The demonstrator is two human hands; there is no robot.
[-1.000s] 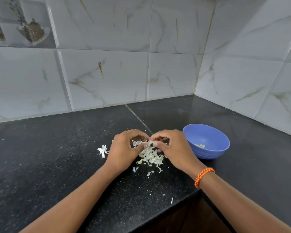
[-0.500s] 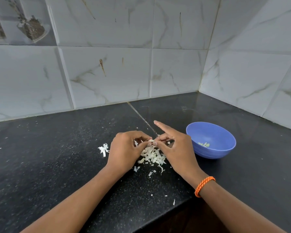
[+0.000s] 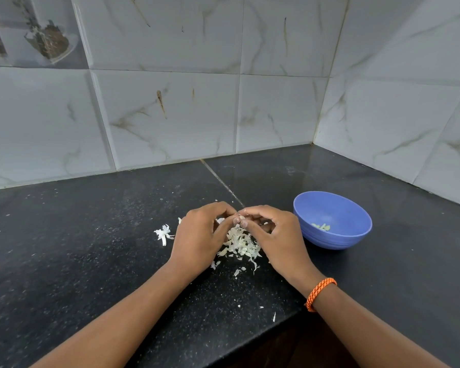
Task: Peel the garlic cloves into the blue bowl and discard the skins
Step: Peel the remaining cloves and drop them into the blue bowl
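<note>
Now the right hand (image 3: pixel 274 235) index finger has curled back onto the garlic clove (image 3: pixel 240 218)

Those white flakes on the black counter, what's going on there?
A person is peeling garlic. Both hands, left hand and right hand, meet over a pile of skins, fingers pinching a small clove between them. A few peeled cloves already lie in the blue bowl to the right. The skins are not yet cleared from the counter.

Bare forearms, no sleeves; orange braided cord bracelet (image 3: pixel 320 294) worn on right wrist.
</note>
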